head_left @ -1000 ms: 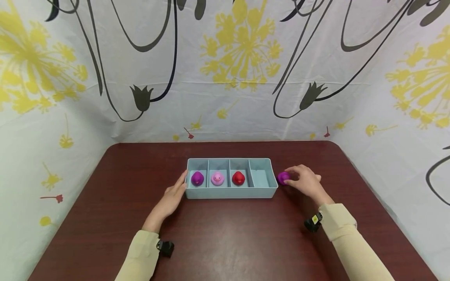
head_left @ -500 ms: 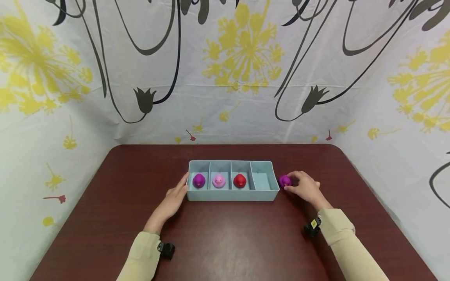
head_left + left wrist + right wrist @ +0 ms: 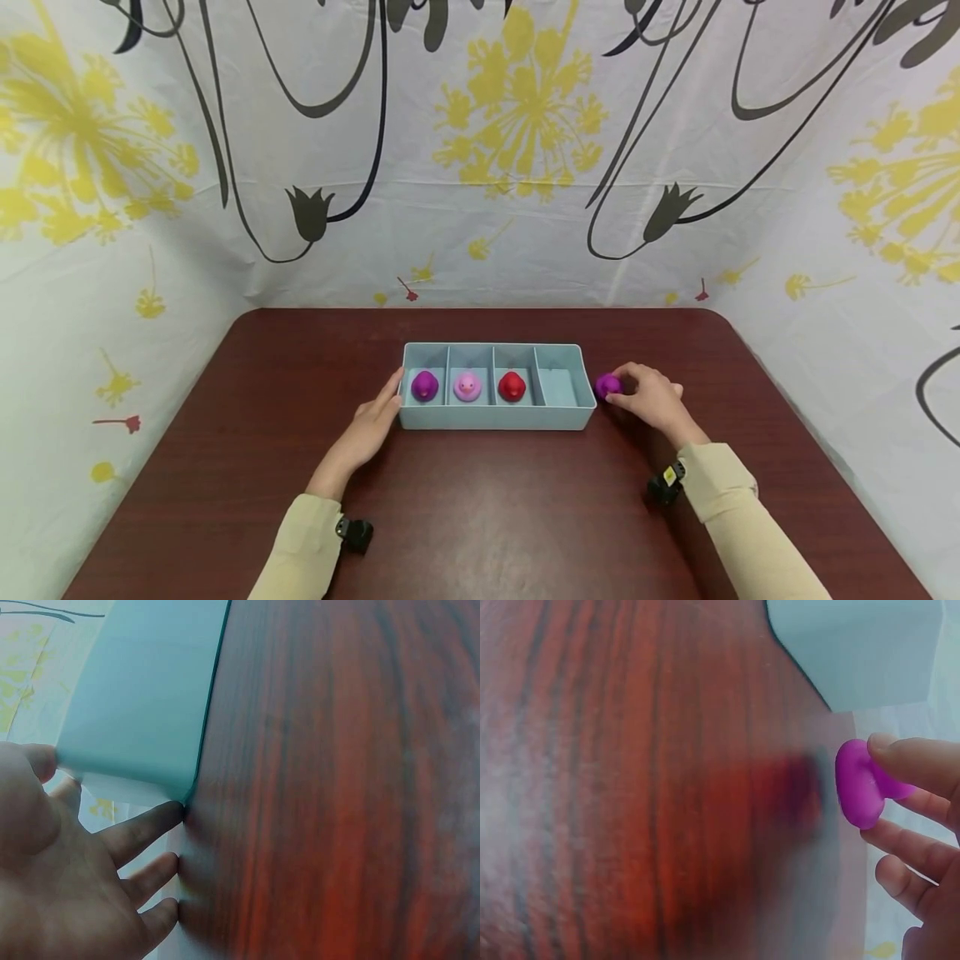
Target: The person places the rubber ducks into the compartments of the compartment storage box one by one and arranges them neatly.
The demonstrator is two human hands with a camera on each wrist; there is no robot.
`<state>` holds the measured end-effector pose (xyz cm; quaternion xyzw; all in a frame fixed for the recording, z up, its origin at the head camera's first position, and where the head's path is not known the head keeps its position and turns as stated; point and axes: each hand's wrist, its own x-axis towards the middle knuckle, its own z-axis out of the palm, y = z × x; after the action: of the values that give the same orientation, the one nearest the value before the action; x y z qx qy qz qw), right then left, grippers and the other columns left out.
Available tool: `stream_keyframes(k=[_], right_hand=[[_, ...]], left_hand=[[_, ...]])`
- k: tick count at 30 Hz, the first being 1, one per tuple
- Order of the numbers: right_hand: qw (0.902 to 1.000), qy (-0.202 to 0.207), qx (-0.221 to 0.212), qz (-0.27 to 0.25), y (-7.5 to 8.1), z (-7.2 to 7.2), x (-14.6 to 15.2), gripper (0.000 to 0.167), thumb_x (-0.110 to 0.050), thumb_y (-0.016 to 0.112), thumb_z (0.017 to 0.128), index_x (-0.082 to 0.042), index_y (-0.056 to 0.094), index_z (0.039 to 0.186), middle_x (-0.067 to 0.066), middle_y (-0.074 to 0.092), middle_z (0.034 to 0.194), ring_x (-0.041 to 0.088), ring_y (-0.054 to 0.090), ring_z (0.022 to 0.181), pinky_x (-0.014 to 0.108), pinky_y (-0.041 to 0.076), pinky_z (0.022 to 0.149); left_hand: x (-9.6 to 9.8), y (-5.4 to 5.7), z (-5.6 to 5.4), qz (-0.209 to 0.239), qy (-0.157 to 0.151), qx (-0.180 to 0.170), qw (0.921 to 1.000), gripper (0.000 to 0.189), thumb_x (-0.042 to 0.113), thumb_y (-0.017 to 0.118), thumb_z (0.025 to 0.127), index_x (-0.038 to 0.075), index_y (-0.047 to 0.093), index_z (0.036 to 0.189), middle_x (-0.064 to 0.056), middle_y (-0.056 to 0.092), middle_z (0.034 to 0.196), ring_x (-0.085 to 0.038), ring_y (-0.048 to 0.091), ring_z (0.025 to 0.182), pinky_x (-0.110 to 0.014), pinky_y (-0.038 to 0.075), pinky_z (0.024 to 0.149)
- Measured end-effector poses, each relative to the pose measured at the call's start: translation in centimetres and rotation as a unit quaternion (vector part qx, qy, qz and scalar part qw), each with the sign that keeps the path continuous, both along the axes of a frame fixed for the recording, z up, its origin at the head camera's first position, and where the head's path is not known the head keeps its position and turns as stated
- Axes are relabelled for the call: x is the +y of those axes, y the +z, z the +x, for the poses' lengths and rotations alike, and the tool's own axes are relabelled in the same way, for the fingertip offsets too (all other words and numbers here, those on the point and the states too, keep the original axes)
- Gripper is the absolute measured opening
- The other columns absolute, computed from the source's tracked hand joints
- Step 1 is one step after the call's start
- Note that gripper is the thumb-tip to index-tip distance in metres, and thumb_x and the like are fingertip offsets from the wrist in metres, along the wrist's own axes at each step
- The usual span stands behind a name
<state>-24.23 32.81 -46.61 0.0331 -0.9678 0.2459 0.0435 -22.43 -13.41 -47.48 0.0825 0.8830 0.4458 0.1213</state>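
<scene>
A light blue tray (image 3: 491, 418) with a row of compartments sits on the table. From the left, its compartments hold a purple rubber duck (image 3: 424, 386), a pink rubber duck (image 3: 467, 386) and a red rubber duck (image 3: 512, 386); the rightmost holds nothing. My left hand (image 3: 370, 427) touches the tray's left end with fingers extended, as the left wrist view also shows. Just beyond the right end, my right hand (image 3: 651, 400) pinches another purple rubber duck (image 3: 861, 784) between thumb and fingers. In the right wrist view that duck appears slightly above the table.
The dark red-brown table (image 3: 480, 517) extends around the tray on all sides. Behind it and at both sides hangs white cloth (image 3: 450, 225) with yellow and grey flower prints.
The head view has shifted slightly. My right fingers have changed their hold on the purple duck a little, and it stays by the tray's right end. My left hand keeps its place.
</scene>
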Motion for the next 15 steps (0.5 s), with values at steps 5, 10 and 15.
stream_keyframes(k=[5,10,15], right_hand=[[1.0,0.002,0.0,0.007,0.7,-0.1,0.0,0.037,-0.028,0.077,0.079,-0.009,0.064,0.108,0.016,0.066,0.103,0.032,0.058,0.091,0.041,0.022,0.067],[0.9999,0.006,0.01,0.012,1.6,-0.1,-0.1,0.037,-0.028,0.077,0.078,-0.01,0.064,0.107,0.017,0.067,0.103,0.033,0.058,0.09,0.043,0.022,0.067],[0.9997,0.009,0.01,0.018,2.6,-0.1,-0.3,0.037,-0.027,0.078,0.079,-0.009,0.064,0.108,0.018,0.066,0.105,0.035,0.058,0.093,0.043,0.022,0.068]], left_hand=[[-0.1,-0.1,0.0,-0.004,-0.004,0.005,1.0,0.055,0.045,0.025,0.104,0.031,0.009,0.155,-0.009,0.021,0.159,-0.046,0.017,0.139,-0.072,0.016,0.105],[-0.1,-0.1,0.0,-0.003,-0.003,0.004,1.0,0.054,0.045,0.025,0.104,0.033,0.009,0.154,-0.009,0.021,0.159,-0.046,0.017,0.14,-0.072,0.016,0.105],[-0.1,0.0,0.0,0.002,-0.002,0.003,1.0,0.054,0.044,0.026,0.104,0.032,0.01,0.154,-0.009,0.022,0.159,-0.046,0.017,0.14,-0.072,0.016,0.105]])
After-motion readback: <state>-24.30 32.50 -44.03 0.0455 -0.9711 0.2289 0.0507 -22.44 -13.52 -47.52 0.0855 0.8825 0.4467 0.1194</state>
